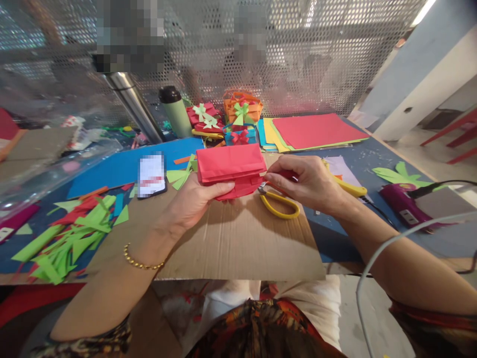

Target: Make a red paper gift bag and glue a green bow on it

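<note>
A folded red paper box (231, 164) with a flap over its top is held above the cardboard sheet. My left hand (196, 199) grips its lower left side, thumb across the front. At the box's right edge, my right hand (309, 181) is closed in a pinch on a narrow red paper strip (279, 189), partly hidden by the fingers. Whether the strip is joined to the box I cannot tell. Yellow-handled scissors (281, 208) lie on the cardboard just below my right hand, their blades mostly hidden.
Green and red paper scraps (82, 233) are heaped at the left, near a phone (151, 175). Small paper bags with bows (241, 112), a green bottle (175, 112) and coloured sheets (320, 130) stand behind. A purple power strip (404, 206) and a grey cable (372, 268) are at right.
</note>
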